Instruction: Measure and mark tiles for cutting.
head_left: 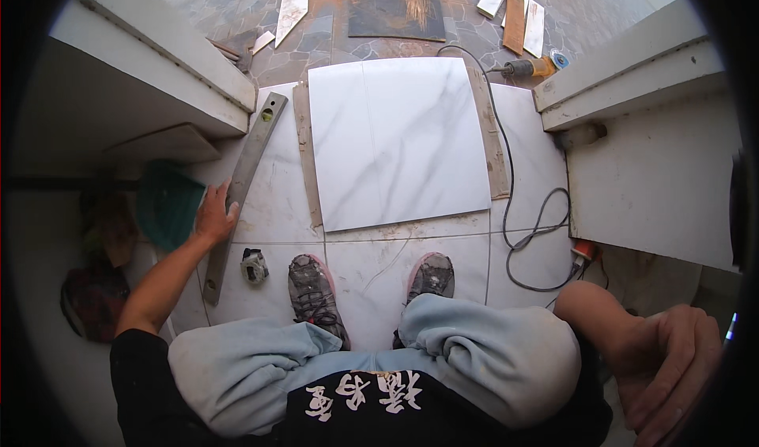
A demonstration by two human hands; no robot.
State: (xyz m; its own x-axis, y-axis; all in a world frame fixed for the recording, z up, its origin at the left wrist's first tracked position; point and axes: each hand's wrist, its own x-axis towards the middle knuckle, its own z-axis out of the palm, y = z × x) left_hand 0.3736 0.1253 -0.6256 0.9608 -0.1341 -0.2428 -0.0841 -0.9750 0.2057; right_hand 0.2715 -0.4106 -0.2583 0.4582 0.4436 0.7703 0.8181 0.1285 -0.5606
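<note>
My left hand point(215, 216) is at the left edge of a long grey spirit level point(245, 170), its fingers spread and reaching over the edge; whether they touch it I cannot tell. The level lies slanted on the white floor tiles, its round vial near the far end. My right hand point(672, 360) is raised at the lower right, fingers curled together, with no object showing in it. Between the doorway walls a large white marble-patterned tile point(399, 143) lies in the opening, strips of grey-brown mortar point(307, 154) along its sides. A tape measure point(254, 266) sits beside the level.
A teal basin point(168, 203) stands left of my hand. A black cable point(510, 178) loops along the right side to an orange plug point(583, 251). Beyond the doorway lie a yellow power tool point(531, 67), tile offcuts point(292, 8) and a dark board point(395, 20). White walls flank both sides.
</note>
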